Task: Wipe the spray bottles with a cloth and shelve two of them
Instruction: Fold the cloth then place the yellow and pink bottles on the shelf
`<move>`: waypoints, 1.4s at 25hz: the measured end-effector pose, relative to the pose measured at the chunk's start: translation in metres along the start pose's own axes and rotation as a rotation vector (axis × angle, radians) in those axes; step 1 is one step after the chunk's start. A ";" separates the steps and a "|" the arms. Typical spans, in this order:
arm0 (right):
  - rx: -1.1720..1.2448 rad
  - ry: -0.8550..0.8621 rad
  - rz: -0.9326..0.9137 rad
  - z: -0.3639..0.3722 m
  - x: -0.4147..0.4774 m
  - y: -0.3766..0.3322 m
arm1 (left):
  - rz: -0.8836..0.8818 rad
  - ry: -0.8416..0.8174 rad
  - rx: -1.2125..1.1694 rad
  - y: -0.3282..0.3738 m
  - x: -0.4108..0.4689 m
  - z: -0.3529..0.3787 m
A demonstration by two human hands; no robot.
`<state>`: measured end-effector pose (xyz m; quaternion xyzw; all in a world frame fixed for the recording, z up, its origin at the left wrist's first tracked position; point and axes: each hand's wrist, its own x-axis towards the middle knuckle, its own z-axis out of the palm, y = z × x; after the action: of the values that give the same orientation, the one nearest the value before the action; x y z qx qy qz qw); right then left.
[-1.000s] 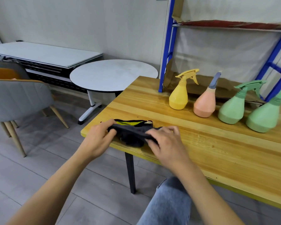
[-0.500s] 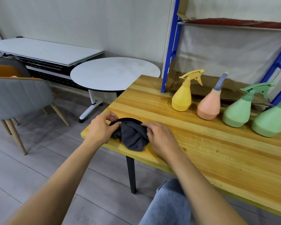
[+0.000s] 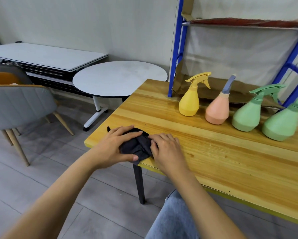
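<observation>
Dark cloth [image 3: 136, 147] bunched under left hand [image 3: 116, 146] and right hand [image 3: 167, 149].

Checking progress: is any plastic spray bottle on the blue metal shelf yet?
No, all four bottles, yellow, pink and two green, stand on the wooden table.

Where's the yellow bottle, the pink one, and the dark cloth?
yellow bottle [image 3: 188, 105], head view, on its body.
pink bottle [image 3: 216, 112], head view, on its body.
dark cloth [image 3: 136, 147], head view, between the hands.
</observation>
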<state>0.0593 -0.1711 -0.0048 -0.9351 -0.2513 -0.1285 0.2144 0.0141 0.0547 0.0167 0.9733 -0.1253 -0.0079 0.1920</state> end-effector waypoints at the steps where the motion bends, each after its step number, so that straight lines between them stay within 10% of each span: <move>1: 0.007 -0.040 0.011 -0.003 0.000 0.000 | 0.008 0.043 0.022 -0.001 0.004 0.001; 7: -0.156 -0.113 -0.057 -0.008 0.003 -0.015 | 0.109 0.337 0.226 0.002 0.016 0.013; 14: 0.010 -0.235 -0.046 -0.023 -0.001 -0.002 | -0.007 0.112 0.062 0.002 0.012 0.000; 27: 0.239 0.384 0.479 -0.103 0.034 0.134 | -0.015 0.289 -0.266 0.094 0.155 -0.018; 35: 0.242 0.388 0.558 -0.094 0.066 0.159 | -0.218 0.244 -0.418 0.126 0.246 -0.003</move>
<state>0.1856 -0.3113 0.0469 -0.8936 0.0457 -0.2095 0.3943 0.2222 -0.1173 0.0752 0.9140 0.0087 0.0632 0.4007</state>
